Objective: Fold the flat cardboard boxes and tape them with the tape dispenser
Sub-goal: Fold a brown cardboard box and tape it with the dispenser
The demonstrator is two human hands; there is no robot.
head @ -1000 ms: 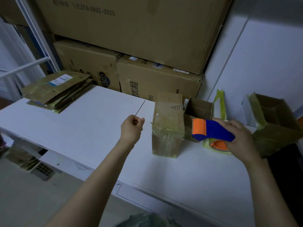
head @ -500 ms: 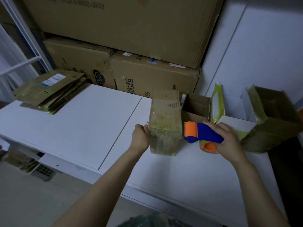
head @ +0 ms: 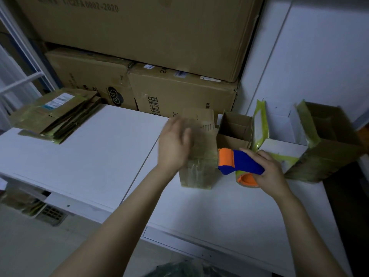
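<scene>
left hand [head: 175, 144] blurred, grip released, fingers flat at taped box [head: 197, 168]. right hand [head: 271, 173] grip wraps tape dispenser [head: 239, 162], just beside box.

The top large carton [head: 139, 37] carries a blurred printed code ending "0002-2020". The lower right carton [head: 189, 94] shows sideways Chinese characters, too blurred to read, and "24" on its top. The white-and-blue label [head: 58, 100] on the flat box stack [head: 60, 118] is illegible.

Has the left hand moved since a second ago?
Yes. The left hand has moved right, from clear of the upright taped box to over its upper left corner.
</scene>
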